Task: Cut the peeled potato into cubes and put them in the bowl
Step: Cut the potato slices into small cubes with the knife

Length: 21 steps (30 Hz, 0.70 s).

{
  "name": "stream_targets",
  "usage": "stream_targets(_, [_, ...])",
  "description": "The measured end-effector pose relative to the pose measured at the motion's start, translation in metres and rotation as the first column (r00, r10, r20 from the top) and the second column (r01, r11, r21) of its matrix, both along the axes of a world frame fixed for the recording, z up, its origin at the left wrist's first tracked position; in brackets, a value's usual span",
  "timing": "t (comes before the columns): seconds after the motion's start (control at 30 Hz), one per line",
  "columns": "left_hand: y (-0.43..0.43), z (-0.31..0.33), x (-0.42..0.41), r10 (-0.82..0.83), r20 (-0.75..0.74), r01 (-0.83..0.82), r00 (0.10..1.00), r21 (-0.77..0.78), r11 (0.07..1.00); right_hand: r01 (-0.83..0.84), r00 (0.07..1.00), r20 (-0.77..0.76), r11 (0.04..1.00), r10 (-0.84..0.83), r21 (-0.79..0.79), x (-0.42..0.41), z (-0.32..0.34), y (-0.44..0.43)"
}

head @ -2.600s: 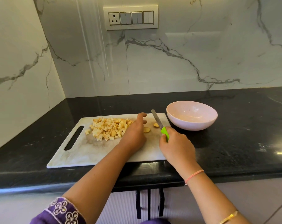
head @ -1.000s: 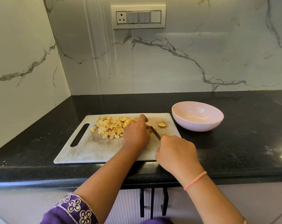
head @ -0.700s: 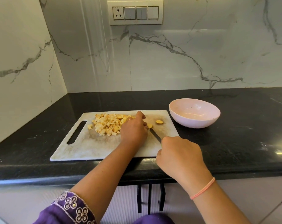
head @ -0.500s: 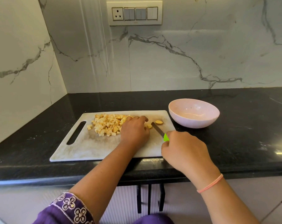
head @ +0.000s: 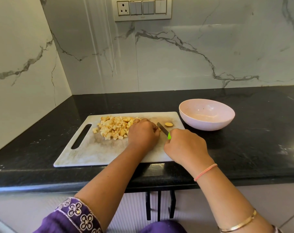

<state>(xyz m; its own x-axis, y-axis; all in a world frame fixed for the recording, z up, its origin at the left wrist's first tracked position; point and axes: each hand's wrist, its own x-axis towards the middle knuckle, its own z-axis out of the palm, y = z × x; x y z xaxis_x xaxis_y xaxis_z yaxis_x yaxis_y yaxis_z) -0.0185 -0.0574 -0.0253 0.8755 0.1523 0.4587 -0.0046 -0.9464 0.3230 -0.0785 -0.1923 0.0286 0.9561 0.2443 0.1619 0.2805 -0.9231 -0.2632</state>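
The black countertop [head: 244, 148] carries a pale cutting board [head: 95, 153] with a slot handle at its left end. Just off the board's far right corner stands a pink bowl [head: 207, 124], upright, its inside showing only its own pale surface. The cut potato lies on the board: a heap of potato cubes [head: 114, 128], yellow with browned edges, fills the far left-centre. The left hand [head: 143, 135] sits just right of the heap, fingers curled down onto what seems to be a small potato piece [head: 159, 128], mostly hidden beneath them. The right hand [head: 185, 145] is wrapped round the green handle of a knife [head: 162, 128], whose blade slants toward the left fingertips, point low on the board. A round potato slice [head: 168, 124] lies flat just beyond the blade.
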Motion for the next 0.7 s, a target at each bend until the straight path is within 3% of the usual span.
stream_targets(0.47, [-0.004, -0.002, -0.002, 0.01, -0.02, -0.01, 1.0, -0.008, 1.0, -0.073, 0.996, 0.05, 0.989, 0.08, -0.125, -0.029, 0.007, -0.007])
stream_targets(0.7, [-0.002, 0.002, -0.011, -0.006, -0.04, 0.002, 0.999, -0.098, 0.995, -0.048, 0.998, -0.032, 0.998, 0.046, -0.049, -0.033, 0.013, -0.016])
